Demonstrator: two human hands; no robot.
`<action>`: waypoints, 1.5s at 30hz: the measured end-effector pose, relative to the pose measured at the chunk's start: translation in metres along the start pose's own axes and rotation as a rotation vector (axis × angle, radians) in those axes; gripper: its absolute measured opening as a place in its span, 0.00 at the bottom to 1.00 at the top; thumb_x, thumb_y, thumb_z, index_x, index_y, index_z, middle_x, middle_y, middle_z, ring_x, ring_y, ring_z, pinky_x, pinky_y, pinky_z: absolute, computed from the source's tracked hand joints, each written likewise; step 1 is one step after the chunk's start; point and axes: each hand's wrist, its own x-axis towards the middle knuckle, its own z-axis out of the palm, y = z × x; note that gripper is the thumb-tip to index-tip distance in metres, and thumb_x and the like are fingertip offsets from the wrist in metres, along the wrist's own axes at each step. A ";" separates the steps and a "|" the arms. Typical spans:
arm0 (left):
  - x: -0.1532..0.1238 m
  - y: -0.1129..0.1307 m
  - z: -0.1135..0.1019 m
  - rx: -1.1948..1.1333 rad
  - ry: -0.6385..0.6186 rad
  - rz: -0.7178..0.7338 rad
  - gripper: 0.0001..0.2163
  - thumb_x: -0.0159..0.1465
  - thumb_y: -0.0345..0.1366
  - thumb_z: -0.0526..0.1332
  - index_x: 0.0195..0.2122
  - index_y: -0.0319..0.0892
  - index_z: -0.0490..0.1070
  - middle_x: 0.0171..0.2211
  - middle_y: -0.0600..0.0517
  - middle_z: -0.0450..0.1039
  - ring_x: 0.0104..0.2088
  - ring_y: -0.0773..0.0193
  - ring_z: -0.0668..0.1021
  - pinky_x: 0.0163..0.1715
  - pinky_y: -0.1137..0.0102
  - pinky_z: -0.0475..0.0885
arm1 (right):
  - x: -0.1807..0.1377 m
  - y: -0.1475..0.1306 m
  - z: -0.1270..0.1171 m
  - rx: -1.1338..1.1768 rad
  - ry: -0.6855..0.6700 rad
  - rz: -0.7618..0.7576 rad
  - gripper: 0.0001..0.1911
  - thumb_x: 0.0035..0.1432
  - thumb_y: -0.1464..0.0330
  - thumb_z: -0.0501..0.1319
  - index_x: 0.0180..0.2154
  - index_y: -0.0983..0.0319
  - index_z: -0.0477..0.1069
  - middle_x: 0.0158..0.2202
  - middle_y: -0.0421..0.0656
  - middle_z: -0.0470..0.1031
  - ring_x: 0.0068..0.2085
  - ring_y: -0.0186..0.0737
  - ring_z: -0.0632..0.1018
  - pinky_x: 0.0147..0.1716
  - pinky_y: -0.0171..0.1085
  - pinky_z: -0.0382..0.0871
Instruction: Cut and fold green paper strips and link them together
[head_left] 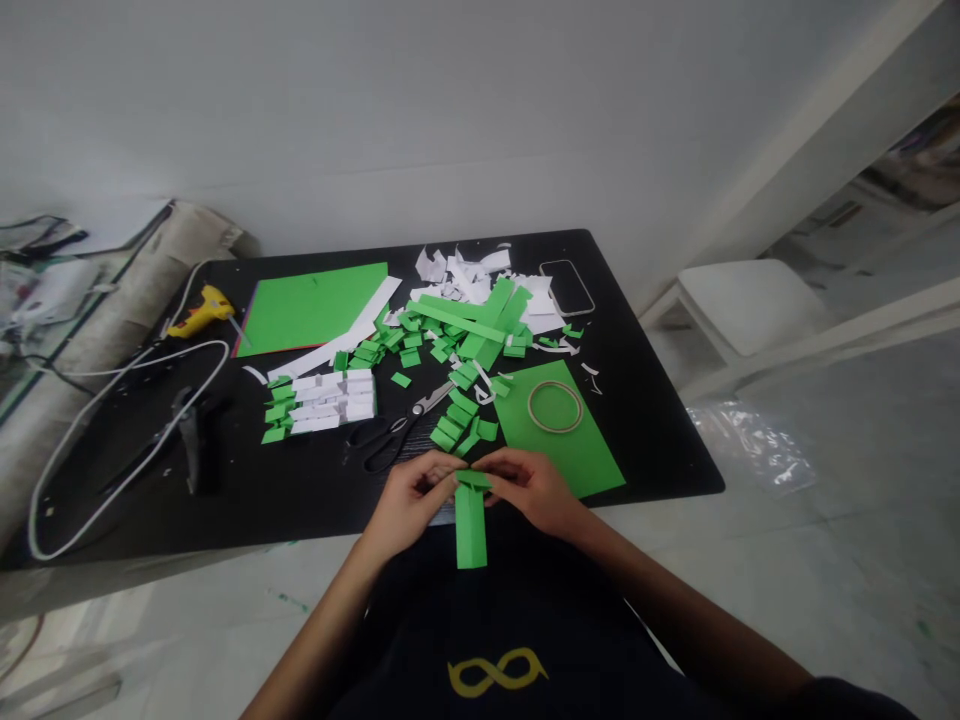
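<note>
My left hand [412, 497] and my right hand [525, 487] meet at the near edge of the black table [300, 480]. Together they pinch the top of a green paper strip [470, 525], whose upper end is folded over and whose length hangs down toward my lap. Just beyond my fingers lie several small folded green pieces [457, 425] and black-handled scissors [401, 425]. A roll of clear tape [555, 407] rests on a green sheet [559, 430] to the right of my hands.
A larger green sheet [311, 305], white strips [334, 400], mixed green and white scraps [472, 300], a phone [566, 285] and a yellow glue gun [199, 312] with white cable [127, 400] lie on the table. A white stool [742, 300] stands at the right.
</note>
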 end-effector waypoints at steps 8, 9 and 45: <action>0.002 0.002 0.000 0.061 -0.016 0.025 0.09 0.71 0.39 0.64 0.39 0.40 0.81 0.25 0.54 0.77 0.26 0.67 0.78 0.29 0.74 0.73 | 0.001 -0.003 0.001 0.014 0.010 0.039 0.13 0.58 0.59 0.74 0.39 0.61 0.81 0.34 0.42 0.84 0.34 0.40 0.86 0.34 0.39 0.85; 0.002 0.002 0.001 0.047 -0.016 0.025 0.09 0.71 0.39 0.64 0.39 0.41 0.81 0.25 0.54 0.77 0.26 0.67 0.78 0.29 0.74 0.74 | 0.001 -0.003 0.001 0.017 0.009 0.041 0.14 0.58 0.59 0.75 0.40 0.61 0.81 0.34 0.42 0.84 0.34 0.40 0.86 0.34 0.39 0.85; -0.001 0.000 -0.003 -0.180 -0.039 0.035 0.08 0.64 0.39 0.72 0.39 0.40 0.82 0.35 0.47 0.82 0.36 0.61 0.84 0.39 0.69 0.79 | -0.006 -0.016 0.002 -0.014 -0.015 0.002 0.16 0.56 0.69 0.73 0.48 0.57 0.80 0.41 0.43 0.86 0.43 0.44 0.86 0.46 0.44 0.81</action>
